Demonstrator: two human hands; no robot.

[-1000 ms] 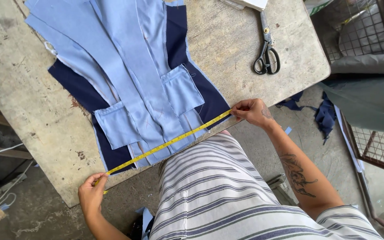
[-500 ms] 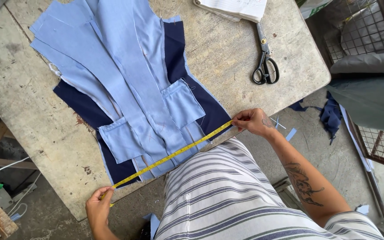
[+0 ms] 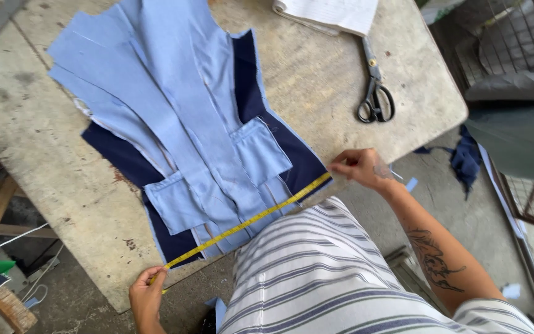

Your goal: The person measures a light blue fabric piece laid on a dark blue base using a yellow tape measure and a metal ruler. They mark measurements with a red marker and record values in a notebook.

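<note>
Both hands pinch a yellow measuring tape, the left hand at its lower end and the right hand at the upper, pulled taut across the bottom edge of the light blue cut fabric pieces lying over navy cloth on the worn table. Black scissors and a folded white cloth lie well apart at the far corner, with nothing lying across the tape.

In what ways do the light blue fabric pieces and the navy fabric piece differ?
The light blue fabric pieces lie on top; the navy fabric piece lies beneath, showing only at the edges. The light blue ones are several and carry pockets; the navy shows none. The yellow measuring tape crosses both near their lower edge.
</note>
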